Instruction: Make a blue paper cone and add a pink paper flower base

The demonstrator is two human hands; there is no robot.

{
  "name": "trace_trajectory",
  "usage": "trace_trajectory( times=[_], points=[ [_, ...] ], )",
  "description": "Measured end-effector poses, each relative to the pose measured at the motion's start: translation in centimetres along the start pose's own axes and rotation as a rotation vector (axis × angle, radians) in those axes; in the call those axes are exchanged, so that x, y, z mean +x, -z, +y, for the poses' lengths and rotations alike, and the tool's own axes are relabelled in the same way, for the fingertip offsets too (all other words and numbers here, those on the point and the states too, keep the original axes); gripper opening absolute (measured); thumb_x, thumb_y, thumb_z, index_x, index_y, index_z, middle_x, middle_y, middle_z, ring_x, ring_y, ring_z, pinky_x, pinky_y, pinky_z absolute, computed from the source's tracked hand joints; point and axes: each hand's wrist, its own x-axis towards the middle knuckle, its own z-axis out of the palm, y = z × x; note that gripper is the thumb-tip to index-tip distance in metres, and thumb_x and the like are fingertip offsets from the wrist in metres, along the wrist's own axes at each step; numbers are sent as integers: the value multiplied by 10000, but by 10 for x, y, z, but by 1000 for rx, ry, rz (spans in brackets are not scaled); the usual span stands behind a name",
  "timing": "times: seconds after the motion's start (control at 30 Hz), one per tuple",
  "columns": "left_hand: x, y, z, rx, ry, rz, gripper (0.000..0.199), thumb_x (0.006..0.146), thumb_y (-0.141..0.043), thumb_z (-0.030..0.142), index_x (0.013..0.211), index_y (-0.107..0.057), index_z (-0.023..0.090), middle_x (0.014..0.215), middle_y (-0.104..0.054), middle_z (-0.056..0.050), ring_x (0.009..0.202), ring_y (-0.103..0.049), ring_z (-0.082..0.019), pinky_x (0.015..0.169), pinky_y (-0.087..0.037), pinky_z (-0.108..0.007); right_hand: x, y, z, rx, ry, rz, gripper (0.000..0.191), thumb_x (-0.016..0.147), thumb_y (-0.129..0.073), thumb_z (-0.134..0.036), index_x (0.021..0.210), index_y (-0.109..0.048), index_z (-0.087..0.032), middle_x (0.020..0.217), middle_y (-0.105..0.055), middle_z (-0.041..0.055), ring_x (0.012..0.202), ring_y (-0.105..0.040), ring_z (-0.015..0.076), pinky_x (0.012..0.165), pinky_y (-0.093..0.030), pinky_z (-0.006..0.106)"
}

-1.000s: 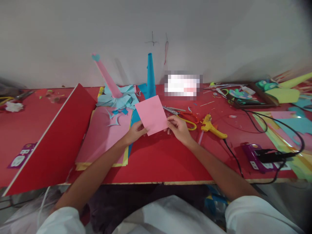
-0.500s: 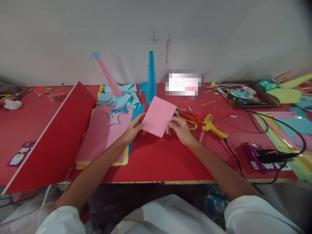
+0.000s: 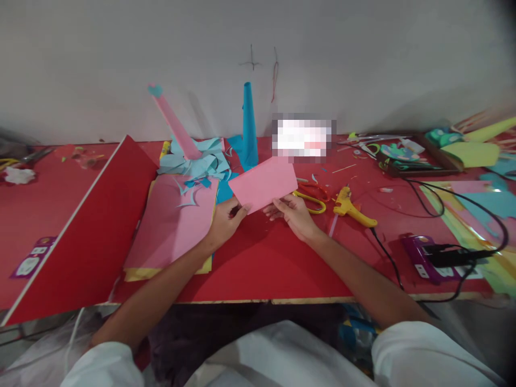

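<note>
A plain pink sheet of paper (image 3: pixel 266 185) is held up above the red table in the head view. My left hand (image 3: pixel 228 220) pinches its lower left corner, thumb in front and fingers mostly hidden. At the lower right edge my right hand (image 3: pixel 296 215) grips the sheet between thumb and fingers. Just behind the sheet stands a blue paper cone (image 3: pixel 249 126). Scissors (image 3: pixel 314 204) with yellow and orange handles lie beside my right hand. To the left rests a stack of pink and yellow sheets (image 3: pixel 169 226).
A yellow glue gun (image 3: pixel 355 209) with a cord lies at right, near a purple power strip (image 3: pixel 421 263). A red upright board (image 3: pixel 88 231) stands at left. Blue paper scraps (image 3: pixel 197 161) surround a pink paper cone (image 3: pixel 175 126). A dark tray (image 3: pixel 427 169) sits at back right.
The pink sheet has turned in my hands, its long side now lying more sideways. My left hand has shifted slightly down to its lower corner; my right hand has moved along the lower edge.
</note>
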Motion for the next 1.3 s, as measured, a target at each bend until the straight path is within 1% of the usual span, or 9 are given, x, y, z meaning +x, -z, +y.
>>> trace_trajectory(
  times=[0.27,0.67,0.83,0.9,0.97,1.03,1.13,1.2,1.3],
  points=[
    [0,6,3,70,-29,42,575,966,-710,626,631,-497,209,581,-447,26,560,-390,-120,560,-306,-290,7,12,4,49,34,78,523,876,-850,-693,968,-579,-256,767,-762,5,642,-701,155,590,-581,272],
    [-2,5,5,104,-57,48,571,965,-705,597,617,-474,208,556,-445,38,544,-397,-110,545,-323,-258,10,11,1,138,57,131,511,805,-944,-620,947,-621,-250,703,-725,-28,590,-668,136,555,-566,253],
    [-2,3,-2,72,-48,-26,471,988,-673,625,836,-706,180,719,-674,-20,617,-525,-140,587,-400,-261,8,10,3,106,79,131,511,813,-932,-626,895,-598,-246,721,-734,-16,606,-660,133,582,-575,259],
    [-1,2,-7,83,-27,-36,511,983,-669,660,814,-713,179,701,-681,-23,601,-535,-143,580,-396,-263,8,10,3,59,86,116,500,836,-906,-637,917,-604,-246,747,-749,-7,625,-669,142,598,-574,271],
    [0,2,-10,86,8,-9,562,980,-671,676,709,-664,184,618,-631,-11,560,-530,-138,565,-382,-264,8,14,1,-69,119,92,462,902,-827,-656,946,-620,-246,774,-757,9,640,-669,158,601,-561,289],
    [2,5,-12,64,48,27,579,981,-673,673,665,-640,189,569,-599,-2,522,-528,-131,556,-386,-265,10,23,-6,-332,196,75,405,985,-718,-639,976,-650,-240,809,-758,30,673,-667,181,626,-550,315],
    [7,11,-17,34,99,78,564,975,-677,641,636,-613,196,514,-553,10,478,-522,-123,539,-389,-260,11,47,-26,-988,367,170,260,1054,-627,-471,985,-690,-228,961,-774,89,894,-711,247,828,-554,388],
    [10,15,-21,25,126,105,535,963,-676,614,632,-596,202,496,-534,16,458,-522,-121,522,-386,-256,9,66,-40,-1350,330,213,184,1068,-579,-341,1048,-707,-211,1077,-769,134,1036,-711,300,903,-531,424],
    [14,18,-27,18,151,125,484,949,-664,573,641,-589,207,494,-531,18,442,-520,-120,499,-376,-251,3,89,-53,-1697,143,164,197,1037,-595,-262,1161,-714,-167,1192,-747,183,1153,-693,359,932,-514,446]
  ],
)
